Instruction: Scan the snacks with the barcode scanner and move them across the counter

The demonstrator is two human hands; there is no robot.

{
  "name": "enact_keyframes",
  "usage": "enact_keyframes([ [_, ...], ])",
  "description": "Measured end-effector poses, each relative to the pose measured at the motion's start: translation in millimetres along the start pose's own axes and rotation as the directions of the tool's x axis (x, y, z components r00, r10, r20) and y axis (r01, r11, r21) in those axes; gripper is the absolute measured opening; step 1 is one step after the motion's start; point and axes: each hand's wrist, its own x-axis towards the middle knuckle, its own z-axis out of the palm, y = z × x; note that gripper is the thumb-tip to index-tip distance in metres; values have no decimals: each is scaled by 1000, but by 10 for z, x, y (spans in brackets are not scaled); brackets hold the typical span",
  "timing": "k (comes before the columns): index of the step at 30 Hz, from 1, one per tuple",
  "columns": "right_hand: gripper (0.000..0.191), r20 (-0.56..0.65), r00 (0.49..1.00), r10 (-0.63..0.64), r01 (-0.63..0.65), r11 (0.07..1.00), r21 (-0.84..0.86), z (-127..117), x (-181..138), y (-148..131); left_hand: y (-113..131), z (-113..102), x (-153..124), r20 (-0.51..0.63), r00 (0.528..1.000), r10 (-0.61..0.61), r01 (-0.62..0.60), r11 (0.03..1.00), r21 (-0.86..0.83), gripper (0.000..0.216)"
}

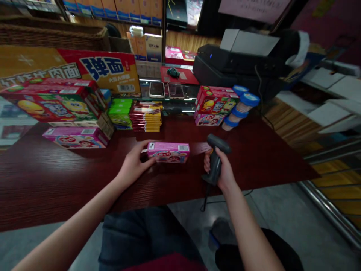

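My left hand (137, 161) grips the left end of a small pink snack box (169, 152), which rests on the dark red-brown table (118, 203). A printed barcode shows toward the right of the box's top face. In my right hand (222, 169) is a dark grey barcode scanner (216, 156), my fingers wrapped round its handle. Its head points left toward the box, with a short gap between them and a faint streaked glow in front. The scanner's cord hangs past the table's front edge.
On the left stand red snack boxes (64, 99) over another pink box (76, 137). Green packs (120, 113) and stacked brown-yellow packets (146, 116) sit beside them. Behind my right hand are more red boxes (216, 98), blue-lidded tubs (239, 109) and a black printer (234, 64). Two phones (156, 90) lie farther back.
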Motion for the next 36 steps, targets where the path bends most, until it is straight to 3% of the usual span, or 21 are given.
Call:
enact_keyframes([
  [3, 38, -65, 996, -59, 58, 998, -16, -342, 20, -190, 122, 543, 377, 68, 997, 41, -36, 996, -82, 43],
  [6, 36, -79, 990, -118, 119, 993, 9, -546, -8, -301, 228, 1102, 736, 29, 998, 52, -48, 991, -127, 44],
  [10, 33, -50, 982, -180, 182, 982, 46, -604, -29, -348, 387, 1725, 1131, -39, 999, 10, -17, 985, -172, 48],
  [13, 30, -53, 983, -175, 177, 983, 39, -586, -28, -346, 472, 1999, 1339, -95, 995, -31, 12, 981, -192, 49],
  [18, 29, -52, 988, -148, 152, 985, 78, -591, -37, -333, 482, 2164, 1521, -161, 982, -95, 49, 962, -270, 51],
  [23, 28, -46, 990, -136, 139, 987, 84, -610, -42, -319, 482, 2208, 1595, -198, 973, -114, 68, 972, -227, 60],
  [36, 29, -82, 983, -161, 162, 987, 4, -555, -27, -327, 560, 2226, 1577, -165, 978, -132, 95, 973, -212, 81],
])
